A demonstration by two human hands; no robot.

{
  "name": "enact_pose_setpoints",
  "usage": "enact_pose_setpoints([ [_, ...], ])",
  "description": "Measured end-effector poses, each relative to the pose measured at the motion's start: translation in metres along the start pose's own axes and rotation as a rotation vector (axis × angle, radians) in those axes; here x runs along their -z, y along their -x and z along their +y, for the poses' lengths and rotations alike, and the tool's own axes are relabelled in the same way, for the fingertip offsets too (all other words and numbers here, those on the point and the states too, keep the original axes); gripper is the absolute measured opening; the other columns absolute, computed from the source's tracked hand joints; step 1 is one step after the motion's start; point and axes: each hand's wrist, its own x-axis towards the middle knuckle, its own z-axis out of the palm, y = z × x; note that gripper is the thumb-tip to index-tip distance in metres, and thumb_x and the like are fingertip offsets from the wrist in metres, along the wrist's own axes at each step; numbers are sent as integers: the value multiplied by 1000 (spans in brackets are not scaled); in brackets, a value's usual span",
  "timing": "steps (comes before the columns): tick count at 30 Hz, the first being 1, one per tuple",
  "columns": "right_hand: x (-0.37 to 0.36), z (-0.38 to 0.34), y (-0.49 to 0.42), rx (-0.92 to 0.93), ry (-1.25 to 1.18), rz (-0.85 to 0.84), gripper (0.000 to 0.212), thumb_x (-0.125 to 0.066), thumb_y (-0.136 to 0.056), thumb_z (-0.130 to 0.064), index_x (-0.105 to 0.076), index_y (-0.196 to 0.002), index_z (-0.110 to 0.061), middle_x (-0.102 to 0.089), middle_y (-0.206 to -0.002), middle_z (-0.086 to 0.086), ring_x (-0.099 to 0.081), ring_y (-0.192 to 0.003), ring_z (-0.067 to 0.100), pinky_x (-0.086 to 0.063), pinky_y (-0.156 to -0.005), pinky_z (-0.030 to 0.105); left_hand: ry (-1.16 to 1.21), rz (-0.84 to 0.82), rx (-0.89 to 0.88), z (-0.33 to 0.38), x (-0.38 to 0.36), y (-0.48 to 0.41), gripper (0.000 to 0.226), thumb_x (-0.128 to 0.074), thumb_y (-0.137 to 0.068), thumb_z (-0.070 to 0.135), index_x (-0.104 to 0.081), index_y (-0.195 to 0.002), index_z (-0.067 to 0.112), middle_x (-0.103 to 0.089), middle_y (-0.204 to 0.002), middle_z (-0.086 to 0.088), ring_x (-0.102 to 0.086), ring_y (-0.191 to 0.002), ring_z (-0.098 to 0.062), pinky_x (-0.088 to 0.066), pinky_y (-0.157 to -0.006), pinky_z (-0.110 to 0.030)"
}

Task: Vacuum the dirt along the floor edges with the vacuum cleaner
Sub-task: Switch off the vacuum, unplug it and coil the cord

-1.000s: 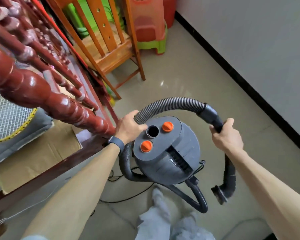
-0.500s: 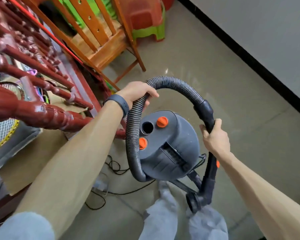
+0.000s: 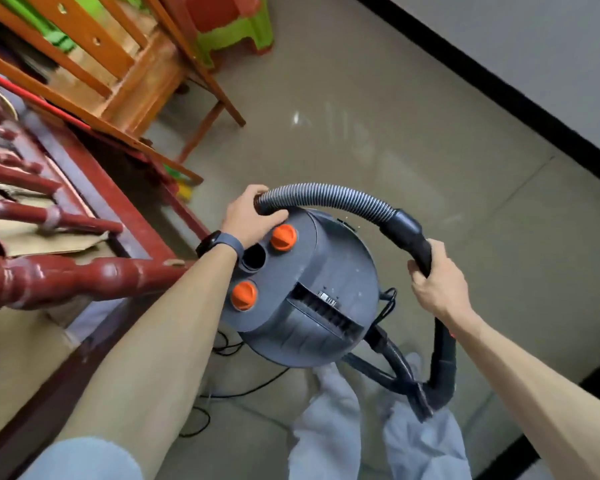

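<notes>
Grey vacuum cleaner [image 3: 302,292] is sitting between the person's two forearms, its hose [image 3: 326,194] arching over the top.
Left hand [image 3: 248,216] is curling its fingers round the ribbed hose end just above the orange knobs [image 3: 283,237], while the right hand [image 3: 437,285] is gripping the black handle tube [image 3: 413,237]; the machine is showing over the beige tiled floor [image 3: 361,116], near the dark red railing [image 3: 84,275] and well apart from the black skirting [image 3: 499,91].

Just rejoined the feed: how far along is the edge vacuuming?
Done: only the vacuum cleaner brought out. In hand: left hand grips the ribbed hose, right hand grips the wand. Left: the nozzle hangs by the person's legs, away from the black skirting; edge cleaning not visibly begun.
</notes>
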Motion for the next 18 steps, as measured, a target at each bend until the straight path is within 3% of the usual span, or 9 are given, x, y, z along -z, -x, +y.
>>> enact_pose_setpoints([
  [2, -13, 1, 6, 26, -33, -28, 37, -56, -102, -28, -41, -136, -30, -65, -109, 13, -61, -96, 36, -47, -81, 41, -45, 17, 20, -21, -9, 1, 60, -77, -82, 42, -53, -135, 27, -60, -130, -6, -52, -124, -30, -38, -104, -34],
  [5, -28, -5, 10, 22, -134, 1, 36, -56, -102, -27, -43, -134, -32, -64, -112, 9, -59, -100, 33, -48, -85, 42, -191, 1, 39, -26, -4, -11, 65, -73, -78, 57, -54, -135, 31, -52, -130, -12, -43, -128, -34, -32, -109, -35],
  [8, -31, -1, 7, 6, -115, -18, 34, -56, -102, -29, -42, -133, -33, -64, -112, 8, -60, -100, 34, -47, -85, 43, -150, -81, 105, -39, 7, -11, 57, -78, -73, 60, -59, -116, 27, -62, -116, -6, -56, -113, -29, -44, -95, -36],
  [11, -25, 9, 4, -21, -75, -4, 34, -55, -102, -31, -39, -132, -32, -64, -113, 7, -59, -98, 33, -44, -84, 41, -114, -96, 156, -56, 11, 8, 55, -73, -71, 71, -59, -104, 28, -66, -101, 3, -59, -98, -24, -44, -82, -35],
  [14, -24, 10, 2, -58, -46, 0, 37, -54, -102, -33, -36, -135, -29, -63, -115, 9, -60, -102, 37, -44, -86, 43, -125, -91, 208, -77, 17, 28, 70, -58, -63, 91, -62, -95, 28, -68, -94, 7, -60, -94, -24, -48, -85, -40],
  [18, -32, -1, 4, -85, -29, 15, 40, -52, -102, -31, -35, -138, -25, -62, -119, 13, -61, -104, 41, -45, -88, 46, -1, -130, 320, -105, 27, 61, 73, -60, -60, 92, -67, -94, 28, -71, -96, 8, -64, -97, -22, -50, -94, -42],
])
